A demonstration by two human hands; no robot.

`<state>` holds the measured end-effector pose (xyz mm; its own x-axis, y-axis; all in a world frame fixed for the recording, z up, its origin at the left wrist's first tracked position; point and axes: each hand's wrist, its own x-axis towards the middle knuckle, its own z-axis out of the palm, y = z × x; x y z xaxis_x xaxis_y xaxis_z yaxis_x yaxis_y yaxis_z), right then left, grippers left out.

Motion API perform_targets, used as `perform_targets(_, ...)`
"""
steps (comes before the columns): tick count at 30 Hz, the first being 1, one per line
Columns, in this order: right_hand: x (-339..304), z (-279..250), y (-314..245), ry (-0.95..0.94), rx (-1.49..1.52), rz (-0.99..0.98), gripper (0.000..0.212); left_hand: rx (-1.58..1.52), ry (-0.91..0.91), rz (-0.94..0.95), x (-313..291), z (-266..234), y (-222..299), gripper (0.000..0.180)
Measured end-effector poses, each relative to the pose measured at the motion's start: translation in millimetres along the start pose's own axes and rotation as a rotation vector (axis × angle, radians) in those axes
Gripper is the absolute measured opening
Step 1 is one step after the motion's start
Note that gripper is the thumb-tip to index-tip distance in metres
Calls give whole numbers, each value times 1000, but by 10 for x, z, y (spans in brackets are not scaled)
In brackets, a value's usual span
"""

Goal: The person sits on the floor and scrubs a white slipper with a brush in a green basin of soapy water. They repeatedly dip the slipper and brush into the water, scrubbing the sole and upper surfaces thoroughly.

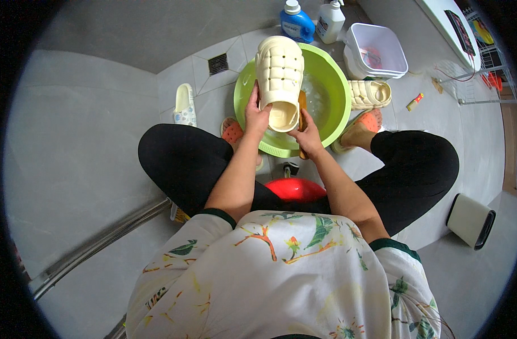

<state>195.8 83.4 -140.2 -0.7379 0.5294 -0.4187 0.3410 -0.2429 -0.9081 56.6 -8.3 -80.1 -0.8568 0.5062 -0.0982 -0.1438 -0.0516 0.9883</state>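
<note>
A cream clog [279,62] with a puffy, quilted-looking upper is held over a green basin [342,107], its heel opening toward me. My left hand [256,117] is closed around the clog's left side near the heel. My right hand [309,137] is closed on a brown, wooden-looking brush [302,101], upright along the clog's right side; bristles are hidden. The right fingertips are close to the clog's heel; whether they touch it I cannot tell. Whitish, sudsy water [319,99] shows in the basin.
Behind the basin stand a blue bottle [297,24], a white pump bottle [330,24] and a whitish tub [377,70]. Another cream clog [371,94] lies right; a patterned slipper [185,106] lies left. A red seat [295,190] is beneath me; a bin [468,220] is at right.
</note>
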Motion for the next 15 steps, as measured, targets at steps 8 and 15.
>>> perform_targets(8, 267, -75, -98, -151, 26, 113, 104, -3, 91, -22, 2, -56, -134, 73)
perform_targets(15, 569, -125, -43, -310, -343, 233, 129, -30, 247, -174, 25, -132, -76, 68)
